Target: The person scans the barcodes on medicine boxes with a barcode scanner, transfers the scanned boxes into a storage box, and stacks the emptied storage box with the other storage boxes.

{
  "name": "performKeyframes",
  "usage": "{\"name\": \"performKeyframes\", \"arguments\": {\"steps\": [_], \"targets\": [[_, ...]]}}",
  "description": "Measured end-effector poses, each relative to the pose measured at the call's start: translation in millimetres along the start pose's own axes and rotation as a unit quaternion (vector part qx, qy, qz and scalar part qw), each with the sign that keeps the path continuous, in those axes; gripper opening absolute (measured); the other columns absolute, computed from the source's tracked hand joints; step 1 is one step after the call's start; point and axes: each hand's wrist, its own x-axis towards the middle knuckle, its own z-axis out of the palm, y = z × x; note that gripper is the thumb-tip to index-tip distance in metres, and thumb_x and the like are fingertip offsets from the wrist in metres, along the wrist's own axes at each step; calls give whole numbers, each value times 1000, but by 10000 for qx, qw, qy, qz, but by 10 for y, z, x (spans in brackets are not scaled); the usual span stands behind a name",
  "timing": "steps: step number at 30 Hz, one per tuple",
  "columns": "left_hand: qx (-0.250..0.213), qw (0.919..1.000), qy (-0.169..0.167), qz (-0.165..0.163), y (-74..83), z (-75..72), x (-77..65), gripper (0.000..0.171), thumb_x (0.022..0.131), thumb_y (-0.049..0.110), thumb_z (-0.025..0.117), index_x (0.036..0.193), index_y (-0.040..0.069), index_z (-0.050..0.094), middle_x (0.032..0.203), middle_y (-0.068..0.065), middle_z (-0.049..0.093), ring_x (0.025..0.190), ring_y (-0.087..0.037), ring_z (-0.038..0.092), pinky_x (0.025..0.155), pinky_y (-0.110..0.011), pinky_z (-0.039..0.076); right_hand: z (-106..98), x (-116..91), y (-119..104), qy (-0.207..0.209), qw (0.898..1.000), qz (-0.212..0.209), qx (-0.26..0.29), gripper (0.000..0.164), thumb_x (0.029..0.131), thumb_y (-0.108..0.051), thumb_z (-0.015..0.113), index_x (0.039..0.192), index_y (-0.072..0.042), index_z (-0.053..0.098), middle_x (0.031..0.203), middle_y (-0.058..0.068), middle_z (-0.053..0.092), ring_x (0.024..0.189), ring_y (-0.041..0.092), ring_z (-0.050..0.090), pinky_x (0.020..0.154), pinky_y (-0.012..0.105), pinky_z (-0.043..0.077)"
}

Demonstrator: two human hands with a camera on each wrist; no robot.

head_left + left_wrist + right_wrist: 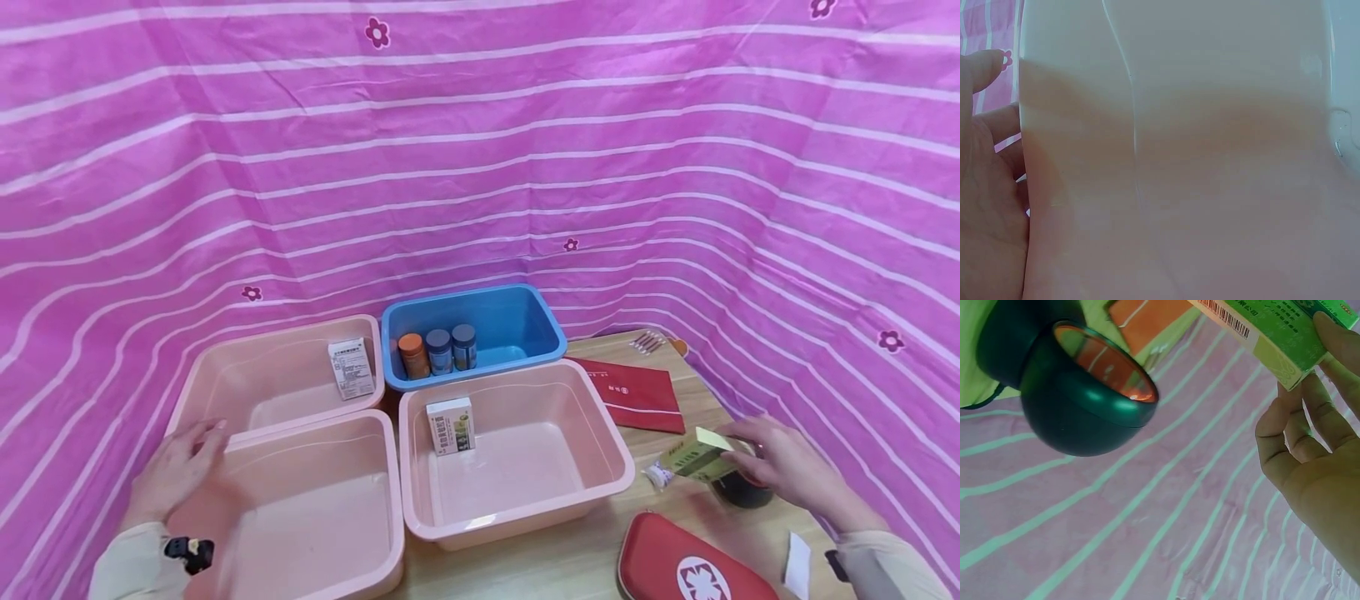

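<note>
Sorting, seemingly: right hand [783, 465] pinching green box [692, 457]; left hand [172, 473] loose (at near-left pink bin [318, 521]); next, likely: bin placement.

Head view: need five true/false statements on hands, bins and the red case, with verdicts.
1. The right hand holds a yellow-green box. True.
2. The blue bin holds five bottles. False: the blue bin holds three bottles.
3. A white box is in the central pink bin. True.
4. The red case is inside the blue bin. False: the red case lies on the table.
5. The left hand holds no bottle. True.
</note>
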Motion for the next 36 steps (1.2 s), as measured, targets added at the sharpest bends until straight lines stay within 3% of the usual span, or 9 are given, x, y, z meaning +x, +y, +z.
{"name": "performKeyframes", "arguments": {"steps": [4, 9, 15, 22, 28, 36], "targets": [[-9, 10000, 39, -3, -2, 3, -6, 63, 111, 42, 35, 143, -10, 48, 140, -43, 46, 120, -64, 47, 91, -80, 39, 0, -7, 4, -123, 9998, 93, 133, 39, 62, 0, 90, 98, -10, 77, 84, -2, 70, 72, -4, 51, 59, 17, 43], [-23, 10000, 54, 7, 4, 6, -11, 62, 111, 42, 35, 142, -9, 49, 140, -43, 47, 120, -64, 48, 91, -79, 40, 9, -112, 90, -328, 9991, 254, 72, 36, 64, -1, 89, 97, -8, 77, 83, 0, 72, 72, -4, 55, 58, 23, 50], [-24, 10000, 49, -5, 4, 0, -8, 62, 111, 42, 35, 143, -9, 49, 140, -43, 47, 120, -64, 48, 91, -79, 40, 32, -163, 206, -11, 9998, -138, -135, 38, 57, 1, 90, 92, -6, 77, 82, 1, 73, 77, 5, 61, 70, 16, 46], [-24, 10000, -19, -52, 6, -6, -1, 63, 111, 44, 34, 144, -9, 47, 143, -42, 44, 122, -64, 46, 92, -80, 38, 5, -88, 158, 26, 9996, -261, -38, 38, 57, 1, 89, 92, -8, 77, 80, -3, 71, 75, 2, 58, 68, 14, 44], [-51, 10000, 10, 18, 2, -4, 6, 61, 111, 42, 36, 144, -9, 47, 146, -43, 40, 123, -64, 45, 95, -79, 37, -187, 306, -141, 244, 9975, -663, -91, 43, 58, 0, 88, 99, -5, 77, 85, -2, 71, 77, 9, 60, 67, 21, 50], [3, 10000, 98, 11, 9, -2, 4, 60, 110, 42, 37, 142, -8, 49, 145, -43, 42, 125, -64, 44, 96, -77, 38, -432, 1268, -879, 261, 9866, -1502, 575, 48, 66, 3, 89, 111, -9, 76, 99, -3, 74, 86, 9, 63, 76, 17, 54]]}}
